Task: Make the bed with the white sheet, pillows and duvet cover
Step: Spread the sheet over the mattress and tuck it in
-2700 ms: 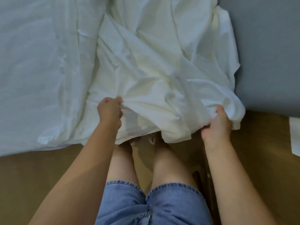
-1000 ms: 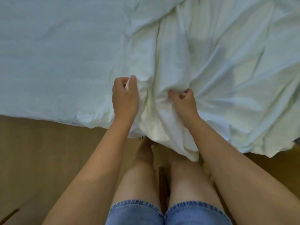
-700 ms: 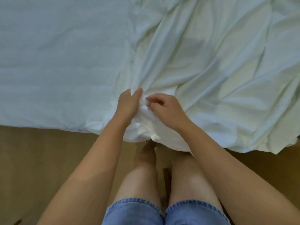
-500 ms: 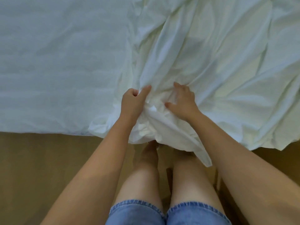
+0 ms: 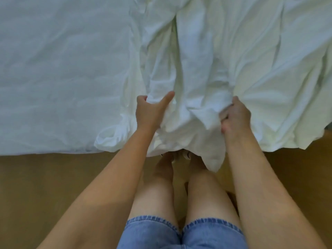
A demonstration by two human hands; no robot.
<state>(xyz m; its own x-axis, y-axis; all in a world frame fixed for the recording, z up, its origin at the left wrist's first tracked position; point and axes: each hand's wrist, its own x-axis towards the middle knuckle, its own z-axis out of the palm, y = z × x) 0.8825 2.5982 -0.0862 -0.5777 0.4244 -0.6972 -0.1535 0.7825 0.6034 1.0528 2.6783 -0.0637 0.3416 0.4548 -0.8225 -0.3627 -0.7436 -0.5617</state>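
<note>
Both grips are clenched on cloth: left hand (image 5: 150, 112) bunches a fold of the loose white sheet (image 5: 224, 56) with fingers curled under and thumb laid along the top, right hand (image 5: 234, 116) fists another fold just right of centre frame. Half a second ago the hands sat close together, almost touching over one gathered wad; now they are well apart, with a slack hump of fabric between them. Reads as re-gripping, working sideways along the hem to find an edge or corner.

Sheet placement: crumpled mass fills centre and right of frame, creases fanning up from the two fists. Its lower edge hangs over the side of the bed (image 5: 53, 69) and one drooping point reaches down in front of the right leg (image 5: 203, 191). Left half of frame is smoother pale fabric, already lying flat on the bed. Wood floor (image 5: 45, 186) across the bottom, denim shorts (image 5: 179, 232) at lower centre.

Task meaning: spreading stage only, sheet not yet flat or tucked on this side. No pillows or duvet cover identifiable in view, so most of the job looks undone. Wider hand spacing should let the next pull flatten a broader strip.
</note>
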